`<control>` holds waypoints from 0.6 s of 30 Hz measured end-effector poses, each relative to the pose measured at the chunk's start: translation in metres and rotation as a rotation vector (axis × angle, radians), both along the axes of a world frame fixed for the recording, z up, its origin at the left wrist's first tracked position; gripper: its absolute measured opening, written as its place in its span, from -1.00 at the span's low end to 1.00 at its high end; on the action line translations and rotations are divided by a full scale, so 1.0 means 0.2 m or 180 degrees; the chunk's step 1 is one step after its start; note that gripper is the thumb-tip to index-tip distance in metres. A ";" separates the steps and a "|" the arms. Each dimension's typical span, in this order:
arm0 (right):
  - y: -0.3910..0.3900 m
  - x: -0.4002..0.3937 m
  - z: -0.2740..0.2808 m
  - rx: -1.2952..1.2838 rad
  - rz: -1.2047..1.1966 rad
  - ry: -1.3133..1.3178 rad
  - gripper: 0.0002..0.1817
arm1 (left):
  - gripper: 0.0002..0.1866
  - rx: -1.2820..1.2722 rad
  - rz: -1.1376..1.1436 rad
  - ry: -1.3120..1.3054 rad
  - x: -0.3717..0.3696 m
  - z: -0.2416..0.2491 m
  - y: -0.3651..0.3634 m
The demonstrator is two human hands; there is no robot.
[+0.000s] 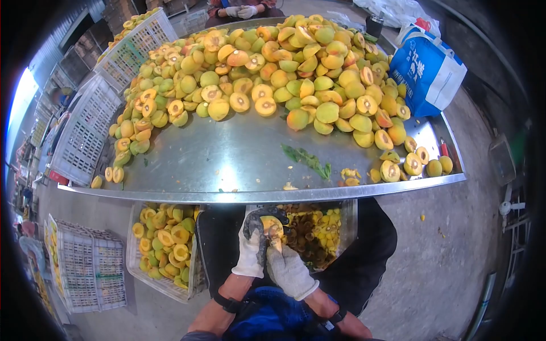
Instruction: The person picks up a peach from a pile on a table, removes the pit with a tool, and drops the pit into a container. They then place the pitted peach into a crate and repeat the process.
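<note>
My left hand [251,241], in a white glove with dark, stained fingers, is closed around a yellow-orange peach half [272,226] below the table's front edge. Close beside it, my right hand [285,264], in a whitish glove, has its fingers pressed together at the lower side of the same fruit. Whether a small tool is between them is too small to tell. Behind the hands, a container [324,230] between my knees holds yellow and brown fruit pieces. Above, a heap of halved peaches [256,68] covers the back of the metal table [199,153].
A crate of peach halves [168,244] stands on the floor at left, near a white crate [96,267]. More crates [85,131] flank the table. A blue bag [424,71] sits at the table's right. Another person's gloved hands [242,11] are beyond the heap.
</note>
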State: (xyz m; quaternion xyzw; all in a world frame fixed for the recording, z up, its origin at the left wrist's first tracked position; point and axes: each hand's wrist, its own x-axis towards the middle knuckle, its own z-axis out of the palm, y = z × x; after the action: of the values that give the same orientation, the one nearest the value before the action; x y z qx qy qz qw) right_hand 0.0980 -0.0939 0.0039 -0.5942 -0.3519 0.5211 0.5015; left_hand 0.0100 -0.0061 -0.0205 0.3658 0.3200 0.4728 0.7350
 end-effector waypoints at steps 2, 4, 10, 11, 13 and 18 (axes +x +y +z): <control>0.00 0.01 0.00 -0.0093 0.0065 0.0267 -0.77 | -0.37 0.0394 0.0016 0.0138 0.00 -0.02 0.00; 0.00 0.02 0.02 -0.0306 0.0132 0.0608 -0.77 | -0.38 0.0526 -0.0036 0.0145 0.02 0.06 -0.01; -0.02 0.00 0.02 -0.0538 0.0035 0.1678 -0.76 | -0.37 0.0316 -0.0419 0.0417 -0.02 0.07 0.04; -0.02 0.01 0.04 -0.0639 0.0116 0.1737 -0.74 | -0.37 0.0224 -0.0489 0.0451 -0.03 0.07 0.05; -0.03 0.03 0.09 -0.0834 0.0276 0.1847 -0.70 | -0.38 0.0242 -0.0735 0.0331 -0.05 0.07 0.08; -0.04 0.06 0.06 -0.0798 0.0510 0.2883 -0.59 | -0.39 0.0550 -0.0749 0.0290 -0.01 0.12 0.09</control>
State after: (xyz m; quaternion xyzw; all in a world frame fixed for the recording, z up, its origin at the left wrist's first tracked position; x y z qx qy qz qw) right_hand 0.1099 -0.1017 0.0169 -0.3342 -0.0770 0.8032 0.4871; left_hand 0.0072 0.0117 0.0035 0.4838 0.2661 0.3921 0.7358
